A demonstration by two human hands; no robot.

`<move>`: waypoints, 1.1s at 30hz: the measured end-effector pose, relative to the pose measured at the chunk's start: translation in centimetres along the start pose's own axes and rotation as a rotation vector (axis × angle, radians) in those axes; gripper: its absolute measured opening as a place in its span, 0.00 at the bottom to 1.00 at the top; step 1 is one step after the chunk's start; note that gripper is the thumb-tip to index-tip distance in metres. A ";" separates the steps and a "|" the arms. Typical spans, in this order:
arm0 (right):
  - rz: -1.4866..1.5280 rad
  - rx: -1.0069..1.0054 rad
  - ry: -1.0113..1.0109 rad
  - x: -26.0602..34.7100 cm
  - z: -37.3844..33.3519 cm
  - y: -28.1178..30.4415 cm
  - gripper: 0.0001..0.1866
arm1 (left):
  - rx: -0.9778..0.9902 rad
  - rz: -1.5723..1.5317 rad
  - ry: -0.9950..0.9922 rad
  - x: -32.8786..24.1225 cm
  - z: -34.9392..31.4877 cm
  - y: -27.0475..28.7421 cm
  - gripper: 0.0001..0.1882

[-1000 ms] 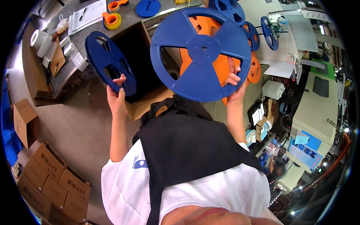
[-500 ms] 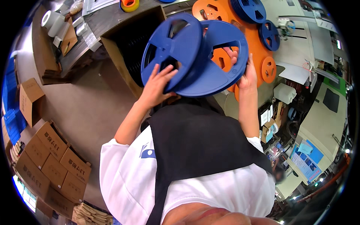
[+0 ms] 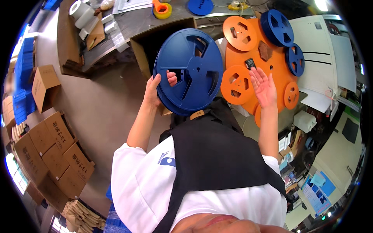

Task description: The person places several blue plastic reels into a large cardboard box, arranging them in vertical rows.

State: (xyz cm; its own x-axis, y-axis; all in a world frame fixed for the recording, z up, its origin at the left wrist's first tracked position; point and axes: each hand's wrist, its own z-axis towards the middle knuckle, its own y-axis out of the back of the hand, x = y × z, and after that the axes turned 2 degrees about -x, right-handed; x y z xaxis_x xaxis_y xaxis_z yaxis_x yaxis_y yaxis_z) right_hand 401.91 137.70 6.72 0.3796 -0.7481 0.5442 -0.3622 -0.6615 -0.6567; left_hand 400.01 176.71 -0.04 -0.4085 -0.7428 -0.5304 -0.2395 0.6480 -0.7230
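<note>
A pair of large blue reels [image 3: 199, 70], lying face to face, is held up in front of my apron. My left hand [image 3: 154, 91] grips their left rim, with its thumb on the edge and its fingertips showing through a cut-out. Off to the right, my right hand [image 3: 265, 89] is open, palm up and fingers stretched, touching no reel. Beyond it is an orange round table [image 3: 254, 73] bearing orange reels [image 3: 239, 33] and blue reels [image 3: 278, 28]. An open cardboard box [image 3: 140, 58] stands behind the held reels, which hide part of it.
On the grey workbench [image 3: 136, 19] at the back lie tape rolls [image 3: 162, 11], white rolls [image 3: 79, 13] and a blue disc [image 3: 200, 6]. Stacked cartons [image 3: 58, 155] stand on the floor at left, near a single carton [image 3: 46, 87]. Pale machines [image 3: 330, 155] line the right side.
My right hand has let go of the blue reels and moved clear to the right. The two reels, spread apart before, now line up in my left hand. The view has shifted.
</note>
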 end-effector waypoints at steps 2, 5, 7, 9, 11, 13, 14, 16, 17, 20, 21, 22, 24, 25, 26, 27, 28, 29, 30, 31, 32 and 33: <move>0.049 -0.158 -0.005 -1.2 -0.5 1.7 0.25 | -0.020 -0.024 -0.027 -0.1 -0.6 2.8 0.27; 0.088 -0.251 -0.036 -3.4 -0.7 4.8 0.23 | -0.005 -0.262 -0.086 -0.2 -1.5 6.6 0.26; 0.093 -0.277 -0.057 -4.5 -0.9 5.4 0.22 | -0.094 -0.327 -0.205 -0.4 -2.4 7.6 0.26; 0.092 -0.305 -0.079 -5.4 -1.0 5.7 0.22 | -0.095 -0.328 -0.251 -0.4 -2.9 8.9 0.25; 0.028 -0.335 -0.095 -5.9 -1.0 5.6 0.22 | -0.115 -0.400 -0.316 -0.4 -3.5 9.9 0.24; 0.025 -0.332 -0.100 -5.8 -1.1 6.1 0.22 | -0.063 -0.428 -0.334 -0.4 -3.7 9.8 0.22; 0.019 -0.336 -0.094 -5.9 -1.1 6.3 0.21 | -0.003 -0.463 -0.341 -0.4 -3.7 9.8 0.21; 0.017 -0.333 -0.110 -6.2 -1.2 6.8 0.21 | -0.026 -0.455 -0.342 -0.5 -3.9 9.6 0.21; 0.016 -0.340 -0.116 -6.5 -1.0 6.9 0.21 | -0.041 -0.451 -0.332 -0.7 -3.9 9.6 0.21; -0.031 -0.361 -0.128 -7.2 -1.5 7.1 0.21 | -0.143 -0.331 -0.293 -0.7 -3.1 9.2 0.23; -0.033 -0.365 -0.127 -7.4 -1.5 7.1 0.21 | -0.202 -0.238 -0.278 -0.7 -2.8 8.9 0.24; -0.052 -0.364 -0.133 -7.6 -1.6 7.2 0.20 | -0.144 -0.206 -0.272 -0.6 -2.0 8.7 0.23; -0.070 -0.367 -0.137 -7.9 -1.9 7.4 0.20 | -0.174 -0.069 -0.235 0.0 -0.4 7.9 0.21; -0.080 -0.368 -0.145 -8.0 -2.0 7.5 0.20 | -0.253 0.017 -0.212 0.3 0.4 7.5 0.20; -0.090 -0.370 -0.152 -8.0 -2.2 7.6 0.20 | -0.297 0.059 -0.181 0.6 1.2 7.2 0.17; -0.088 -0.379 -0.148 -8.0 -2.4 7.7 0.20 | -0.294 0.059 -0.171 1.0 2.2 7.6 0.17; -0.103 -0.395 -0.151 -8.0 -2.6 7.6 0.20 | -0.341 0.158 -0.169 1.6 3.0 8.4 0.17; -0.118 -0.410 -0.154 -8.0 -2.8 7.6 0.20 | -0.388 0.257 -0.166 2.1 3.8 9.2 0.16; -0.116 -0.419 -0.154 -8.0 -3.0 7.8 0.20 | -0.423 0.300 -0.151 2.2 4.2 9.7 0.14; -0.122 -0.424 -0.151 -8.1 -3.2 8.1 0.21 | -0.422 0.301 -0.142 2.2 4.8 10.1 0.14; -0.129 -0.429 -0.149 -8.1 -3.4 8.2 0.21 | -0.442 0.331 -0.140 2.1 5.3 10.6 0.13; -0.126 -0.442 -0.148 -8.2 -3.6 8.4 0.21 | -0.459 0.362 -0.133 2.1 6.1 11.2 0.13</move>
State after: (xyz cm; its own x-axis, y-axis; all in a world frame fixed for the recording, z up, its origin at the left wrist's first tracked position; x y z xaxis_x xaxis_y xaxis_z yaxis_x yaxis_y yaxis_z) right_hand 392.68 138.09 -1.30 0.5494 -0.6667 0.5036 -0.6209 -0.7291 -0.2880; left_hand 401.82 181.37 -12.01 -0.4283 -0.4566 -0.7798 -0.4741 0.8482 -0.2363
